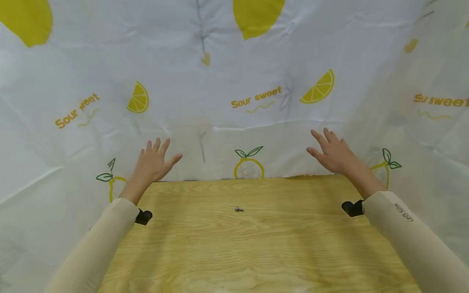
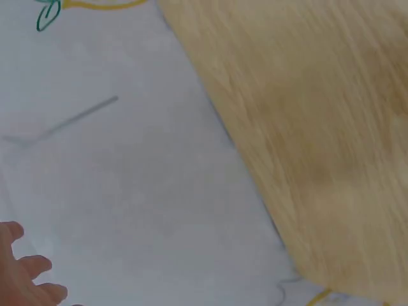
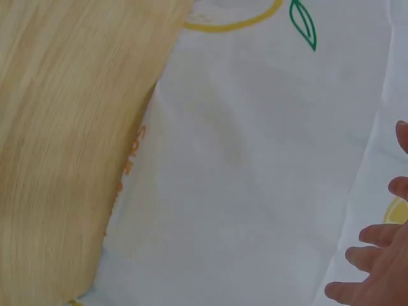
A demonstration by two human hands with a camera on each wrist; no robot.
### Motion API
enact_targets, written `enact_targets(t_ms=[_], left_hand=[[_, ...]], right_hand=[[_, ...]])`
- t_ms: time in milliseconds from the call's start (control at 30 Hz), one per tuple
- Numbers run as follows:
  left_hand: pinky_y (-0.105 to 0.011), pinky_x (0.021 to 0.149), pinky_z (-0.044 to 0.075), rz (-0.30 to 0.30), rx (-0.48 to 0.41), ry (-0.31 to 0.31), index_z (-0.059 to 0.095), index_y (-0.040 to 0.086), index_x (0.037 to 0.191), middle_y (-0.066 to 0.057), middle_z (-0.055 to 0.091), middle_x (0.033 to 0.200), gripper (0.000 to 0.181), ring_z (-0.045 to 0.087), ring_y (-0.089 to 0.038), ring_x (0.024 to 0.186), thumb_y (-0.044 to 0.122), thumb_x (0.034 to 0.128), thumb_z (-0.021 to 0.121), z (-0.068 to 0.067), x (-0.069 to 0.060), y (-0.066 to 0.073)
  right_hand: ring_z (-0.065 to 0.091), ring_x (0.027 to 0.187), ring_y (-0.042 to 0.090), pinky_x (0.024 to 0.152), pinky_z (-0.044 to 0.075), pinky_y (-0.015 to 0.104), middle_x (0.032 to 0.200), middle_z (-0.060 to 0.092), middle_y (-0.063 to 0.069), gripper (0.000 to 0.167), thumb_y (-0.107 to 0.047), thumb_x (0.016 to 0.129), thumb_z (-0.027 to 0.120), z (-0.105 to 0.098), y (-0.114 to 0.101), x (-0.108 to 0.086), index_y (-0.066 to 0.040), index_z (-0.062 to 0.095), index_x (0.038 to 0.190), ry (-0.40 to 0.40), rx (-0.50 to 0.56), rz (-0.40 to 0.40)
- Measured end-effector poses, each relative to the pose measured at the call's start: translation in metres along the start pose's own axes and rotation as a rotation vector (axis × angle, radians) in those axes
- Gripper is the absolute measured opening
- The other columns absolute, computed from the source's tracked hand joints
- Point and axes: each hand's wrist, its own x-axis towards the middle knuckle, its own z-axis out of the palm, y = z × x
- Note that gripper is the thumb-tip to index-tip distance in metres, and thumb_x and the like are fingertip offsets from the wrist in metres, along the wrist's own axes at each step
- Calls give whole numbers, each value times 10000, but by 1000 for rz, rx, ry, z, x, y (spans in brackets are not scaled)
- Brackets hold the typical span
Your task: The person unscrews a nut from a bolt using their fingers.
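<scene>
A small silver metal screw (image 1: pixel 239 209) lies on its side on the wooden table (image 1: pixel 234 252), between the two forearms. My left hand (image 1: pixel 154 162) is raised above the table's far left part, fingers spread and holding nothing. On the other side my right hand (image 1: pixel 333 154) hovers with its fingers apart, also free of any object. Both hands are well away from the screw. Only fingertips of the left hand (image 2: pixel 29 274) show in the left wrist view, and the right hand (image 3: pixel 382 255) shows at the right wrist view's edge.
A white cloth (image 1: pixel 205 89) printed with lemons and "Sour sweet" lettering hangs behind the table and along both sides. The table's far edge meets this cloth. Black wrist devices (image 1: pixel 144 217) sit at both sleeve cuffs.
</scene>
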Motion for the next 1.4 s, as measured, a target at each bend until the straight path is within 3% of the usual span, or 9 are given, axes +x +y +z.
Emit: enact_targets(t_ms=[100,300,433,600,733,900,1033,1167,1400], left_hand=[[-751,1240,110,32,-65,-4,133,118,1674,-291,127,1704,911,62,-578,1555,727,1027,332,14,-9,8],[-769,1220,157,74,-278,-113,88,189,1683,-209,70,1737,843,40,-504,1588,666,1051,376,46,-33,36],[-745,1220,220,131,-366,-163,90,205,1683,-185,96,1739,845,120,-457,1595,620,1047,462,71,-46,51],[-683,1231,286,186,-441,-216,156,152,1673,-185,222,1713,844,247,-437,1570,490,1036,593,98,-55,70],[-618,1153,440,201,-500,-254,327,108,1625,-166,388,1647,729,463,-435,1450,391,1031,643,121,-54,85],[-491,955,606,251,-546,-292,600,15,1417,-187,633,1418,475,687,-365,1176,265,1020,676,146,-50,103],[-401,857,642,284,-540,-319,678,-10,1309,-192,701,1300,374,741,-309,1058,207,1006,695,160,-43,119],[-330,795,644,267,-523,-343,714,0,1255,-164,733,1237,314,757,-261,1000,173,992,709,172,-36,130],[-315,800,595,266,-398,-346,783,78,1132,-48,778,1029,217,710,-181,940,195,952,755,183,-26,140]], right_hand=[[125,1497,635,1153,120,839,1656,49,404,778,-489,1105,418,11,-7,-9,-77,77,1669,8,56,-30],[315,1432,605,1075,372,774,1654,162,365,788,-327,1089,540,50,-24,-35,-68,74,1669,55,230,-106],[461,1351,538,1000,484,713,1634,264,319,757,-272,1075,576,83,-34,-50,-64,145,1662,98,354,-134],[548,1304,531,989,533,675,1586,364,318,708,-175,1050,614,122,-44,-53,-52,240,1638,95,529,-147],[594,1264,516,953,584,604,1530,440,322,689,-148,1035,636,144,-54,-51,-59,282,1620,39,641,-125],[585,1279,500,944,602,542,1509,457,323,656,-198,1054,612,163,-65,-47,-54,291,1608,-79,743,-95],[582,1281,491,963,599,517,1494,453,351,628,-200,1061,592,174,-70,-44,-14,312,1591,-168,827,-92],[614,1242,459,959,607,496,1463,467,382,592,-179,1060,581,183,-74,-41,27,350,1564,-207,871,-85],[605,1232,441,1011,563,549,1408,528,366,544,-207,1063,582,194,-83,-36,80,428,1500,-263,872,-101]])
